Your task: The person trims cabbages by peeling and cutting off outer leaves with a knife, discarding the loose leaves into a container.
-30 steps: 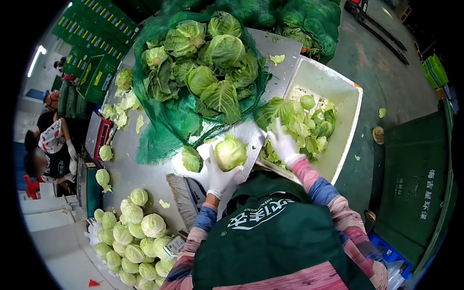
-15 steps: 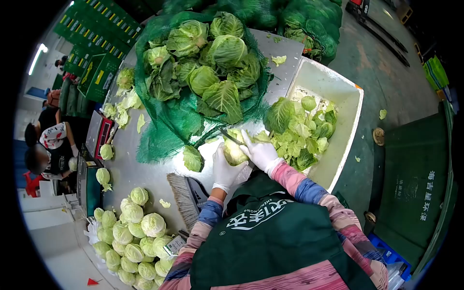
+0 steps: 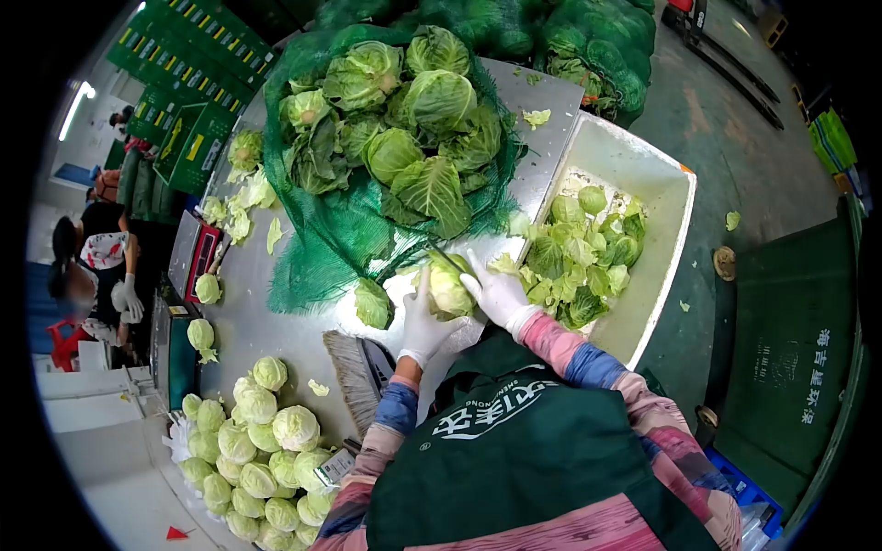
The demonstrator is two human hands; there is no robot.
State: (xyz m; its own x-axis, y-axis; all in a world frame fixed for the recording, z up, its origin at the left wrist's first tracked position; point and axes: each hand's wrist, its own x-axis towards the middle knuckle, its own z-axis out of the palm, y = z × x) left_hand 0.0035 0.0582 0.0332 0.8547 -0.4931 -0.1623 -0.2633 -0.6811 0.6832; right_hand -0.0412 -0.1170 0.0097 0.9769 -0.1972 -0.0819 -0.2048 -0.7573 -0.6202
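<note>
A pale green cabbage (image 3: 452, 292) is between my two white-gloved hands above the metal table. My left hand (image 3: 426, 323) is closed around its left side, with the thumb up along it. My right hand (image 3: 498, 296) is closed on a knife (image 3: 448, 261), whose dark narrow blade lies across the top of the cabbage; the handle is mostly hidden by my fingers. Left of my hands, a loose cabbage piece (image 3: 373, 304) rests near the edge of the green mesh sack (image 3: 317, 266), which is open and full of leafy cabbages (image 3: 439, 99).
At the right, a white foam box (image 3: 663, 197) holds cut leaves (image 3: 577, 266). Trimmed cabbages (image 3: 296, 428) are piled at lower left. A brush (image 3: 351, 376) lies beside my left forearm, and a red-framed scale (image 3: 202, 262) stands farther left. A co-worker (image 3: 106, 248) stands beyond it.
The large leaf at the foam box's left edge has dropped in among the other leaves. The cabbage has turned slightly in my hands, with the knife still against it.
</note>
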